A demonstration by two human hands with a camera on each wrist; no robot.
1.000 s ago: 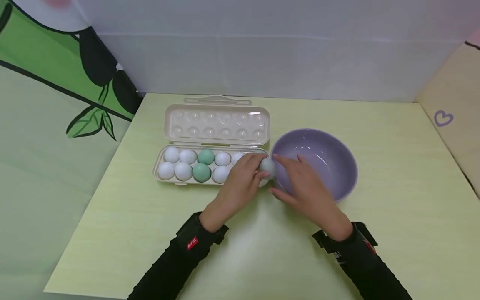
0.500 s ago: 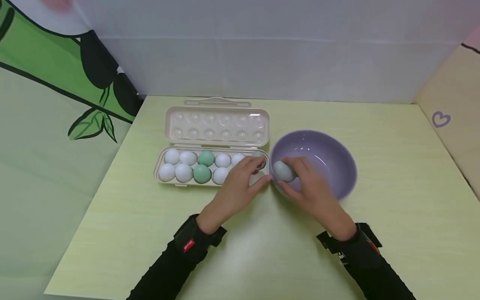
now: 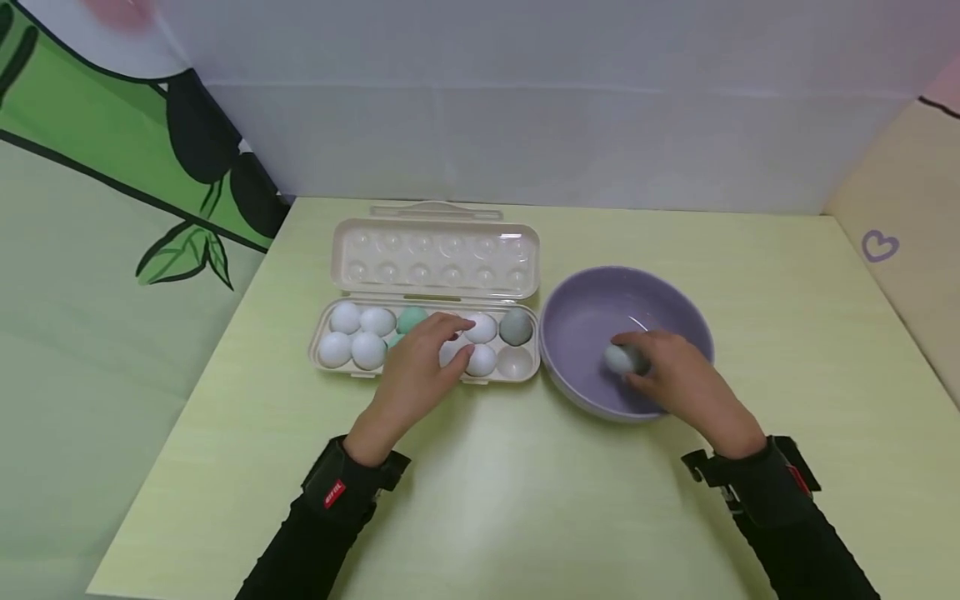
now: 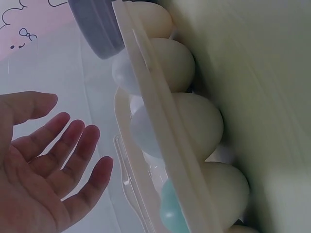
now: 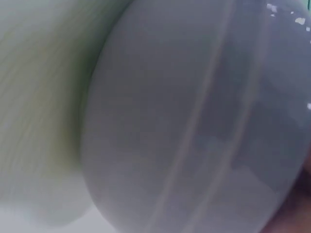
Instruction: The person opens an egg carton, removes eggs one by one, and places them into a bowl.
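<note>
The right hand [image 3: 678,367] pinches a pale grey-blue egg [image 3: 619,359] between fingers and thumb, holding it within the rim of a purple bowl [image 3: 577,333], a little toward four o'clock of its centre; whether the egg touches the bowl cannot be told. The left hand [image 3: 420,358], well off toward nine o'clock, grips nothing: its fingers are relaxed, the thumb parted from them, pointing to about two o'clock above an egg tray [image 3: 515,364]. In the left wrist view those fingers stand apart from the tray's side. Around and under this hand sit white eggs [image 3: 367,351] in two rows, with green eggs [image 3: 412,319] partly covered by it and a darker grey egg [image 3: 516,327] at the tray's two-o'clock corner. The bowl lies just beside the tray at three o'clock; its outer wall fills most of the right wrist view. At twelve o'clock from the tray, its dimpled lid [image 3: 435,258] lies folded back, a handle [image 3: 437,211] along the far edge. All this rests on a pale yellow-green table [image 3: 525,500]. Black sleeves [image 3: 296,550] come in from five and seven o'clock. Beyond, a lavender-grey wall [image 3: 510,142] rises at twelve o'clock, and a purple heart [image 3: 881,246] marks the cream panel [image 3: 911,179] toward two.
</note>
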